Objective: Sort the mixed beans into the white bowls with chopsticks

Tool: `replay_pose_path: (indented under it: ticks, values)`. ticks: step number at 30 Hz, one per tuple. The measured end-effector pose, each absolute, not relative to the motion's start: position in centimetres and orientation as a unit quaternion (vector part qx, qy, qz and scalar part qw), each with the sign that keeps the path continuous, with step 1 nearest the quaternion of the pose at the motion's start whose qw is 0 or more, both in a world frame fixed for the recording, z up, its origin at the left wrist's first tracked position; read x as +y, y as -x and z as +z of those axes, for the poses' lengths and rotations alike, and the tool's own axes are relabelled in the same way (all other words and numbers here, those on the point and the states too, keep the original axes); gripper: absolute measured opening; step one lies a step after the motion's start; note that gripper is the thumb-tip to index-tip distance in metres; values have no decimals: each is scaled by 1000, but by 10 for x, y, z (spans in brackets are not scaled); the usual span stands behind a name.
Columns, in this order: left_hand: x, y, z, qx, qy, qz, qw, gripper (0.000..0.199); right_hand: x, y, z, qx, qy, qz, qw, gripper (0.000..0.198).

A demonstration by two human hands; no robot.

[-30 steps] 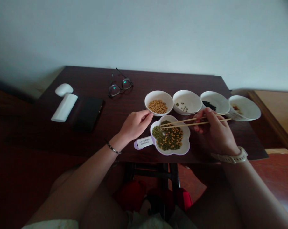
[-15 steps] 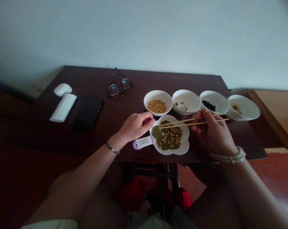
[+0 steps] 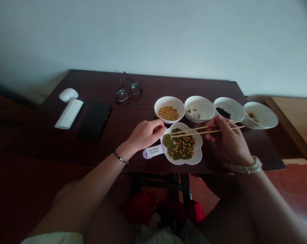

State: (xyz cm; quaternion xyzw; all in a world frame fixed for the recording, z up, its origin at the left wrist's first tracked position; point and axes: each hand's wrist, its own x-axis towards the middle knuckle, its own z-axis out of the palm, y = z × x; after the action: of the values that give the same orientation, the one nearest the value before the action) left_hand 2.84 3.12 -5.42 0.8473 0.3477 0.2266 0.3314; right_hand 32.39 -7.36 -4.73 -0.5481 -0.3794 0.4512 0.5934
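Note:
My right hand (image 3: 226, 137) is closed around a pair of wooden chopsticks (image 3: 201, 130). Their tips sit close together over the upper left part of a flower-shaped white dish (image 3: 198, 154) with a purple handle. Green beans (image 3: 172, 149) mixed with yellow soybeans (image 3: 190, 144) lie in that dish. My left hand (image 3: 149, 133) is curled at the dish's upper left rim, thumb near the forefinger; whether it pinches anything there is hidden. Behind the dish stand a bowl of soybeans (image 3: 168, 113) and a bowl with a few green beans (image 3: 203, 106).
Further right are a bowl of black beans (image 3: 231, 105) and a bowl with brownish bits (image 3: 265, 117). Eyeglasses (image 3: 129, 93), a black phone-like slab (image 3: 94, 120) and a white cylinder (image 3: 69, 114) with a rounded head lie on the dark table (image 3: 133, 118)'s left half.
Both hands and the chopsticks hold nearly the same pose over the dish. The whole view has shifted very slightly; nothing has visibly been picked up or let go.

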Motion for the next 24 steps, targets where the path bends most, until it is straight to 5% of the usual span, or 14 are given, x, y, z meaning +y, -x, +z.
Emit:
replay_pose_path:
  ticks: [24]
  values:
    - [30, -29, -55, 349, -849, 223, 329, 26, -71, -322, -54, -314, 536, 524, 583, 34]
